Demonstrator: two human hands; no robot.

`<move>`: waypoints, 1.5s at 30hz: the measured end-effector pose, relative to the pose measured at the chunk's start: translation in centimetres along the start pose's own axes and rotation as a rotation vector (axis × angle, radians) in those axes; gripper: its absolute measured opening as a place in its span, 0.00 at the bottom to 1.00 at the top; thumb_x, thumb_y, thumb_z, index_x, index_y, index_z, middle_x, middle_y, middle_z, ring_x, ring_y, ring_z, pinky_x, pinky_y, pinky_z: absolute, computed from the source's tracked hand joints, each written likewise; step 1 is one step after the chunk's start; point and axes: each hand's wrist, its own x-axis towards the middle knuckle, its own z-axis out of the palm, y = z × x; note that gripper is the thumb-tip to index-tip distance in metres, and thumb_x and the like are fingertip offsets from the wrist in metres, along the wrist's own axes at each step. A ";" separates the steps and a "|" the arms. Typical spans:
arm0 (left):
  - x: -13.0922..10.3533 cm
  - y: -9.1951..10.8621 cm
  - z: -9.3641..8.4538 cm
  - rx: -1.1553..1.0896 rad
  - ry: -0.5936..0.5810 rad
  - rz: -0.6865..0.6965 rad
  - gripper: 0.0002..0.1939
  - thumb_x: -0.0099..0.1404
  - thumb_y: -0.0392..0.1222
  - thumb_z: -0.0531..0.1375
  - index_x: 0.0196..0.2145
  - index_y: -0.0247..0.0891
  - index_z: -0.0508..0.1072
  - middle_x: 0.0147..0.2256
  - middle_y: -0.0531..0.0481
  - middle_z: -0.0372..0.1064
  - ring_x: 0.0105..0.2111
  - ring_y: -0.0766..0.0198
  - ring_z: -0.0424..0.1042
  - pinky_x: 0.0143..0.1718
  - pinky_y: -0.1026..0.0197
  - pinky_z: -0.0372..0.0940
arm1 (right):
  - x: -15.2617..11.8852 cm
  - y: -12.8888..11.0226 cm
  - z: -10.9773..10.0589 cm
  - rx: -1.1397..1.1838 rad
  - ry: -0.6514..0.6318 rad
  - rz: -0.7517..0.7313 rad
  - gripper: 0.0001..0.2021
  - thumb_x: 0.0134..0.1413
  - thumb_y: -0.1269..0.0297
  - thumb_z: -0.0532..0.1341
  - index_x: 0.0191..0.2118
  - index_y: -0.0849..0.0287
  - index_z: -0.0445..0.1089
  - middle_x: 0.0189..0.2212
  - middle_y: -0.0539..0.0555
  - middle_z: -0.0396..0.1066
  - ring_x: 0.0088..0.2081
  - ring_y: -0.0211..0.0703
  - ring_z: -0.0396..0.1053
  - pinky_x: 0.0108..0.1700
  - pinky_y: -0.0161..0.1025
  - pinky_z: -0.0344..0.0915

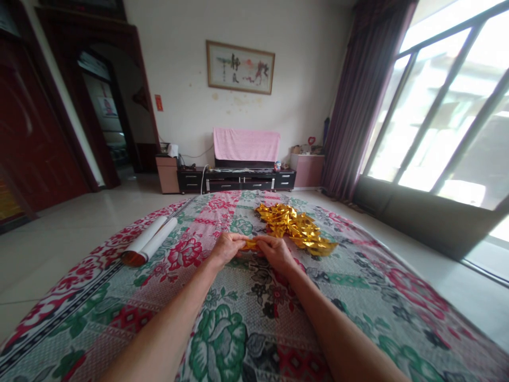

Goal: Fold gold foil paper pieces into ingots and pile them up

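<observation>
Between my two hands, low over the patterned cloth, is a small piece of folded gold foil paper (251,244). My left hand (229,247) pinches its left end with thumb and fingers. At the other end, my right hand (275,252) grips it the same way, thumb on top. The fingers cover most of the piece, so its full shape is hidden. Just beyond my right hand lies a heap of folded gold foil pieces (296,227), shiny and pointed. To the left rest white paper rolls (149,240) with a gold-brown inner side.
A flowered cloth (218,339) in red, green and grey covers the broad surface before me. Farther off stands a low black cabinet (225,183) with a pink towel (246,144) draped over a screen. Purple curtains (350,106) and a large window (445,106) are at right.
</observation>
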 end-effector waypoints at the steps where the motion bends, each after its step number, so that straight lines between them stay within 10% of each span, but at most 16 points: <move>1: 0.0 0.0 0.0 -0.003 -0.006 -0.002 0.15 0.52 0.33 0.57 0.39 0.34 0.75 0.31 0.47 0.74 0.29 0.64 0.72 0.22 0.69 0.64 | 0.1 0.2 0.0 0.004 -0.004 -0.006 0.16 0.48 0.59 0.55 0.40 0.59 0.73 0.29 0.51 0.72 0.24 0.35 0.66 0.26 0.32 0.66; 45: 0.2 -0.1 0.5 0.035 0.007 -0.009 0.17 0.56 0.30 0.52 0.42 0.35 0.73 0.30 0.48 0.74 0.28 0.66 0.72 0.21 0.71 0.62 | -0.1 0.1 -0.1 -0.046 -0.012 -0.031 0.16 0.51 0.60 0.53 0.43 0.58 0.72 0.30 0.50 0.72 0.24 0.34 0.66 0.26 0.31 0.65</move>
